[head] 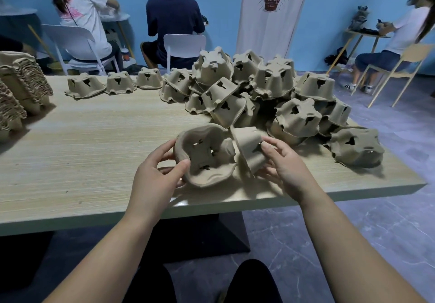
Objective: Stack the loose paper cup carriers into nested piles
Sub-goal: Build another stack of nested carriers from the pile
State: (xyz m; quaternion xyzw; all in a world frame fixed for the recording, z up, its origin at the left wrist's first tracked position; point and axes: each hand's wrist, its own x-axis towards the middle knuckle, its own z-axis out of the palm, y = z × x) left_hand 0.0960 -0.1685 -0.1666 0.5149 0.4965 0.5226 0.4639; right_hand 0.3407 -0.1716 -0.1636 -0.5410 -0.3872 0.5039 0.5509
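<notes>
Two carriers are in play. The left hand [153, 178] curls thumb and fingers round the rim of the first carrier [204, 159], hollow side facing us. The right hand [287, 166] grips the second carrier [248, 151] by its side, tilted, touching the first, low over the worktop [94, 142]. Behind them on the right sits a heap of loose carriers [270, 95], too jumbled to count. Three single carriers [120, 82] stand upside down in a row at the far edge. Nested piles [21, 86] lie at the left, partly out of view.
</notes>
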